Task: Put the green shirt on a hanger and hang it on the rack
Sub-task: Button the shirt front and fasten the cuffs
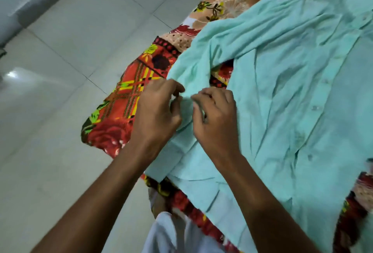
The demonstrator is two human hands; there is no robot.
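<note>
A home, most likely a bedroom: a flowered bedspread (129, 99) (red, orange, yellow) covers a bed standing on a pale tiled floor (60, 40).

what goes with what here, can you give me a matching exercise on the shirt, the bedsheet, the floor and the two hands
Things:
1. green shirt
2. floral bedsheet
3. tiled floor
4. left hand
5. right hand

States:
A. pale and glossy, beside the bed
B. spread out flat, buttons showing
C. pinches the sleeve from the floor side
D. red and yellow, under the shirt
E. pinches the sleeve from the shirt-body side

Pairs: 1-B, 2-D, 3-A, 4-C, 5-E
</note>
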